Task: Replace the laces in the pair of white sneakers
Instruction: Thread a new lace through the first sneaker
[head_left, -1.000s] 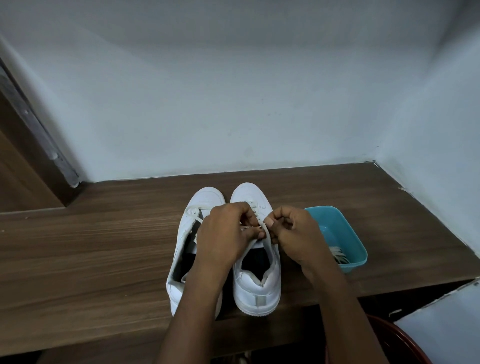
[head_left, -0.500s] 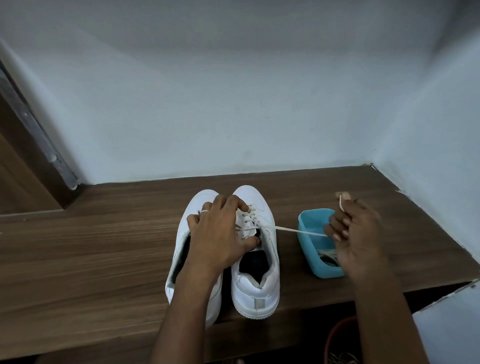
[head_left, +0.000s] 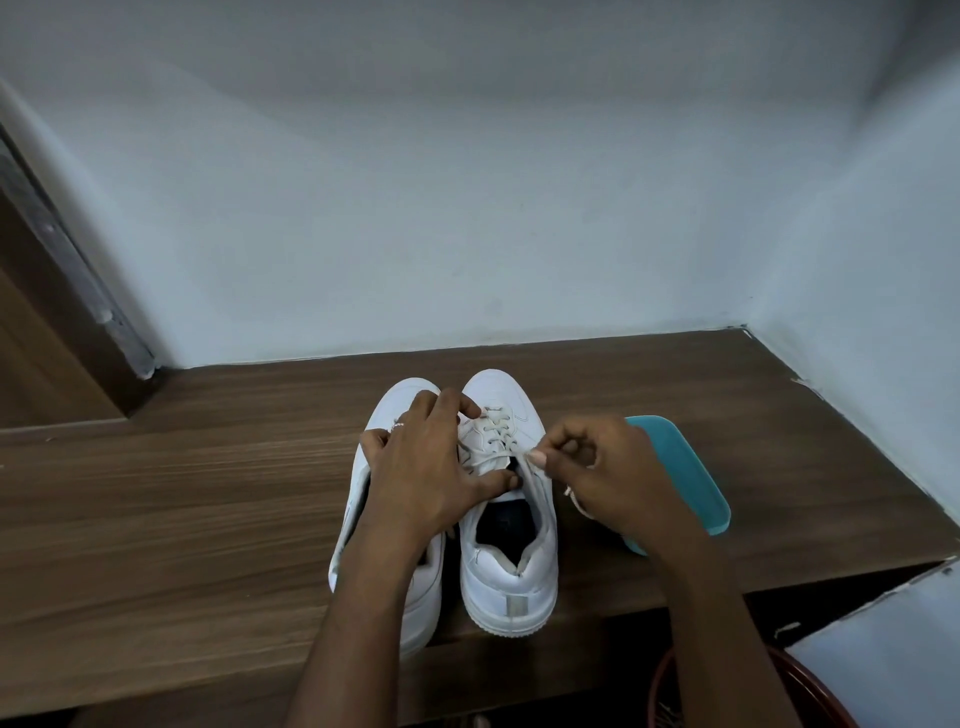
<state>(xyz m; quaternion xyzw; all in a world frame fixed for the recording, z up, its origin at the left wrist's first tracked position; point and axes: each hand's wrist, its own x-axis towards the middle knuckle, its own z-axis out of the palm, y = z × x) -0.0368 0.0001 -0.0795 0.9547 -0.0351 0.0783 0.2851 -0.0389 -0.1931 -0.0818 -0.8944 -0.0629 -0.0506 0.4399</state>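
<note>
Two white sneakers stand side by side on the wooden shelf, toes pointing away from me. The right sneaker (head_left: 511, 566) has a white lace (head_left: 496, 434) threaded through its front eyelets. My left hand (head_left: 426, 467) lies across the left sneaker (head_left: 358, 499), its fingers on the right sneaker's front and its thumb pressing the tongue. My right hand (head_left: 602, 473) pinches the lace at the right sneaker's upper right eyelet, and the lace's loose end hangs below the palm.
A teal plastic tray (head_left: 685, 478) sits on the shelf (head_left: 182, 493) just right of my right hand, partly hidden by it. White walls close the back and right side. A red basket (head_left: 810, 691) stands below the shelf's front edge.
My right hand, which had pulled the lace out to the right over the tray, has come back to the right sneaker's eyelets. The left hand has stayed on the shoes.
</note>
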